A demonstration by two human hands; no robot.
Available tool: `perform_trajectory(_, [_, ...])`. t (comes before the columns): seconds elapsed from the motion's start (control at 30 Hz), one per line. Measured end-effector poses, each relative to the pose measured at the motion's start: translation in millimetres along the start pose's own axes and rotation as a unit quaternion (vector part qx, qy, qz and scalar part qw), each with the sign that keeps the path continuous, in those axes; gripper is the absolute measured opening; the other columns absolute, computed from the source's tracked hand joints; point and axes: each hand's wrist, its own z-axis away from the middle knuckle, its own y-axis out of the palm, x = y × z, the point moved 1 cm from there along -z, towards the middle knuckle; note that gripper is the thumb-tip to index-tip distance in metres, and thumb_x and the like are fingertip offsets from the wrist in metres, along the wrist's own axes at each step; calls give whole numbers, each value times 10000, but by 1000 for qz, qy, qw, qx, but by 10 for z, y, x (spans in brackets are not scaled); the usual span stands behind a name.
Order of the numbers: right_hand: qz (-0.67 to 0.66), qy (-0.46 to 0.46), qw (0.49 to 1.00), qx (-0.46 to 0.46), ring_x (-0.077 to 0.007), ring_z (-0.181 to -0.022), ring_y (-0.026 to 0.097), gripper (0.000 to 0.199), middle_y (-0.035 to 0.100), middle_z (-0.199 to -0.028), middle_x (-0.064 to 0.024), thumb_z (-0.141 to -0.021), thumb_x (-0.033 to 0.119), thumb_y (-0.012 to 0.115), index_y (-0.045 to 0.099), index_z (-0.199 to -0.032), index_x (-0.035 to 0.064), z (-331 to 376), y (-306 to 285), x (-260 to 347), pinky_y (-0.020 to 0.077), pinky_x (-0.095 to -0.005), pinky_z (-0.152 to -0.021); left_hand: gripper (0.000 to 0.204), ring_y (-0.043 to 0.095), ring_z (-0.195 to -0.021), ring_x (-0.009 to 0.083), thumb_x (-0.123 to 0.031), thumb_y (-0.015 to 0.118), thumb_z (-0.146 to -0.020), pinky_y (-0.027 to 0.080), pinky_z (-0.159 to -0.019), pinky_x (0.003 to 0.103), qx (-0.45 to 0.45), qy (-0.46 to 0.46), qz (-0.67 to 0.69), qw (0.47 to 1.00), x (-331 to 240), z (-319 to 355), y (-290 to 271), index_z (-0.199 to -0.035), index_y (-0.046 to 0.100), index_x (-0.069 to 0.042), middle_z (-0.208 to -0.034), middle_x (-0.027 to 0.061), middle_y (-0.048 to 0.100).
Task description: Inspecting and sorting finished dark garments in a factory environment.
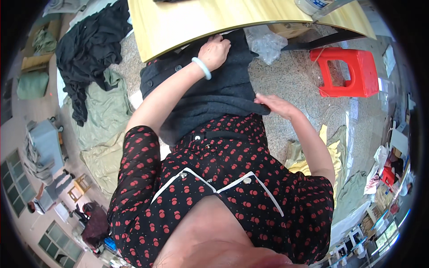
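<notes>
A dark charcoal buttoned garment (201, 96) of thick cloth lies across my lap, its far end against the table's front edge. My left hand (214, 52), with a pale bangle at the wrist, is on the far part of the cloth with its fingers curled into it. On the near right side, my right hand (278, 107) pinches a folded edge of the same garment. Two dark buttons show on the garment's left part. Its far end is partly hidden under the tabletop.
A light wood table (187, 20) stands ahead, with a clear plastic bag (267, 43) under its edge. A red plastic stool (370, 73) is at right. Black cloth (89, 49) and olive cloth (100, 107) lie at left; yellow cloth (331, 154) lies at right.
</notes>
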Motion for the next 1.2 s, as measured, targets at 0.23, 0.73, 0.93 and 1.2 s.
perform_trajectory(0.23, [235, -187, 951, -75, -238, -815, 598, 295, 620, -837, -117, -737, 222, 619, 587, -967, 39, 68, 141, -69, 449, -330, -761, 468, 532, -960, 343, -350, 629, -735, 449, -816, 388, 104, -173, 20, 979, 77, -248, 228, -1085, 523, -59, -1014, 184, 540])
perform_trajectory(0.73, [417, -274, 855, -144, -266, -814, 582, 193, 602, -866, -124, -730, 109, 616, 608, -905, 29, 253, 116, 324, 460, -327, -708, 194, 553, -864, 341, -189, 567, -796, 447, -729, 344, 84, -79, 106, 988, 186, -188, -88, -889, 579, -19, -893, 167, 594])
perform_trajectory(0.93, [310, -567, 711, -278, -303, -765, 547, 122, 557, -791, -140, -722, 0, 586, 553, -840, 1, 434, 462, 1136, 449, -356, -682, 171, 430, -711, 46, -196, 452, -905, 389, -657, 207, -53, -182, 498, 846, -217, 457, -695, -864, 512, -41, -747, -41, 477])
perform_trajectory(1.2, [334, -523, 709, -334, -343, -819, 512, 170, 520, -831, -172, -693, -5, 531, 486, -856, -8, -177, 364, 1080, 431, -405, -709, 245, 438, -779, 69, -217, 507, -861, 393, -710, 223, 57, -215, 511, 830, -426, 621, -610, -935, 512, 16, -814, -7, 499])
